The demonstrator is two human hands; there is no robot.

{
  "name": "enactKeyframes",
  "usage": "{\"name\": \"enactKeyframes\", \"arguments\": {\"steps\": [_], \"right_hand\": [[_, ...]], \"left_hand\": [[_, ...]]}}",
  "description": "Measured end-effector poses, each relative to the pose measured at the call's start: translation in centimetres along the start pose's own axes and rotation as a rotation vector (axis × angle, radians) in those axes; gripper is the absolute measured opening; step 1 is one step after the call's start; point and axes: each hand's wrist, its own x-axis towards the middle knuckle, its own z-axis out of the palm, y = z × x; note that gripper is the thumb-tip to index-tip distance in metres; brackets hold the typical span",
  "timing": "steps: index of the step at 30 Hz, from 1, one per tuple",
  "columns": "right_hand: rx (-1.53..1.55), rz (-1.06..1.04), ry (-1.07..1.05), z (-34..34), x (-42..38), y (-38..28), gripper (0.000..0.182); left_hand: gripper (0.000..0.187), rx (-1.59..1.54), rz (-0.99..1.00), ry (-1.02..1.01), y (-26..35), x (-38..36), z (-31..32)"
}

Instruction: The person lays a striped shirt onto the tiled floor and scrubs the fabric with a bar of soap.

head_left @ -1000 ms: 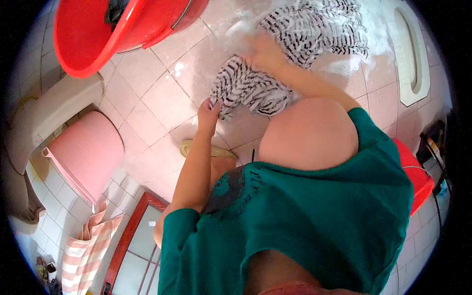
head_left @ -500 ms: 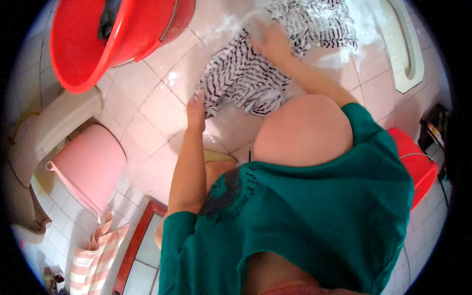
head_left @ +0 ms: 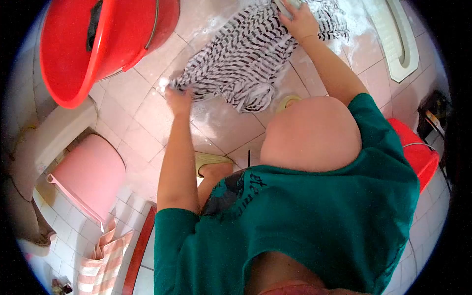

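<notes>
A black-and-white striped cloth (head_left: 241,54) lies spread and wrinkled on the wet tiled floor, with foam around it. My left hand (head_left: 178,100) is closed on the cloth's lower left corner. Near the top of the view my right hand (head_left: 301,23) grips a pale oblong object (head_left: 289,7), pressed over the upper part of the cloth; I cannot tell its exact kind. A bunched fold of the cloth rests toward my feet.
A large red bucket (head_left: 167,29) stands at upper left, with a pink bucket (head_left: 91,172) below it. White suds (head_left: 361,29) lie near the squat toilet (head_left: 397,49) at upper right. Another red bucket (head_left: 413,152) sits by my right side. A yellowish slipper (head_left: 209,161) is on my foot.
My left hand has moved left and slightly up, drawing the cloth's corner out so it lies flatter. My right hand has slid up and right along the cloth.
</notes>
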Motion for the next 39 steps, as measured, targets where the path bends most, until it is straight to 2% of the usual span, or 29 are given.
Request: {"name": "enactKeyframes", "arguments": {"steps": [1,2,4,6,7,8,9,10,11,13,14,16,18,19,21,23,26,29,31,33,34,35,37,38,39], "right_hand": [[-0.003,-0.003,-0.003,0.2,0.1,0.1,0.047],[0.018,-0.016,0.015,0.5,0.1,0.3,0.048],[0.037,-0.027,0.030,1.1,-0.2,0.3,0.048],[0.175,0.158,0.004,1.5,0.2,-0.8,0.048],[0.128,0.054,-0.029,1.6,-1.0,-1.9,0.049],[0.082,-0.050,-0.059,1.8,-3.1,-3.6,0.051],[0.225,-0.111,-0.106,2.6,-5.9,-6.2,0.054],[0.376,-0.459,-0.066,2.7,-9.2,-8.1,0.056],[0.375,-0.459,-0.068,2.9,-12.2,-9.2,0.056],[0.263,-0.801,-0.648,2.6,-15.9,-10.2,0.054],[0.258,-0.804,-0.645,1.9,-14.3,-9.6,0.054],[0.060,-0.312,-0.639,0.9,-9.3,-6.7,0.045],[-0.063,-0.170,-0.208,-0.3,-4.5,0.6,0.037],[-0.213,-0.112,0.018,0.1,-1.7,5.0,0.044],[-0.101,0.228,0.082,-1.0,-0.4,7.7,0.048],[-0.078,0.333,0.064,0.2,-0.9,5.4,0.048],[0.264,-0.089,-0.226,5.2,-6.8,-2.4,0.057],[0.396,-0.531,-0.580,2.3,-12.4,-10.0,0.058],[0.069,-0.553,-0.517,8.7,-10.2,-4.0,0.045],[-0.101,-0.112,-0.606,0.5,-5.7,-1.8,0.034],[-0.032,-0.021,-0.083,2.6,-4.5,4.9,0.040],[-0.112,0.202,-0.060,-0.2,-2.9,7.5,0.046],[-0.135,0.204,0.030,-1.3,-2.0,10.2,0.056],[-0.144,0.200,0.038,-1.4,-1.7,9.7,0.056],[-0.153,0.277,0.062,-0.8,-2.0,8.3,0.058]], "left_hand": [[0.080,0.097,0.193,0.047,2.7,-1.1,1.6],[0.089,0.446,0.188,0.100,4.2,-3.0,4.0],[0.099,0.794,0.181,0.149,6.0,-5.4,6.4],[0.102,0.678,0.050,-0.150,7.2,-6.4,6.9],[0.102,0.676,0.053,-0.150,7.2,-6.4,6.6],[0.099,0.510,-0.021,-0.259,7.0,-6.0,6.0],[0.096,0.343,-0.097,-0.365,6.7,-5.5,5.5],[0.059,0.325,-0.063,-0.297,5.2,-5.4,5.5],[0.059,0.324,-0.064,-0.298,4.0,-5.4,5.1],[0.055,0.565,0.076,-0.395,1.9,-6.4,3.4],[0.050,0.575,0.002,-0.376,1.2,-7.5,2.5],[0.046,0.596,-0.063,-0.375,-0.9,-8.8,1.0],[0.047,0.689,-0.181,-0.330,-2.8,-9.4,-0.1],[0.047,0.689,-0.178,-0.321,-2.4,-9.0,-0.3],[0.045,0.697,-0.256,-0.396,-0.9,-8.2,-0.9],[0.045,0.667,-0.195,-0.380,-0.7,-8.0,-0.3],[0.048,0.692,-0.211,-0.428,0.0,-7.7,0.5],[0.050,0.708,-0.217,-0.445,-0.3,-8.1,-0.8],[0.050,0.653,-0.229,-0.419,-4.1,-8.1,-1.5],[0.051,0.569,-0.348,-0.388,-7.4,-9.5,-2.6],[0.060,0.625,-0.407,-0.485,-7.2,-9.4,-3.2],[0.060,0.627,-0.400,-0.483,-7.2,-9.0,-2.9],[0.072,0.565,-0.258,-0.358,-7.1,-8.5,-1.3],[0.082,0.657,-0.198,-0.249,-4.6,-8.2,-0.4],[0.080,0.762,-0.046,-0.172,0.4,-8.5,-0.7]]}}
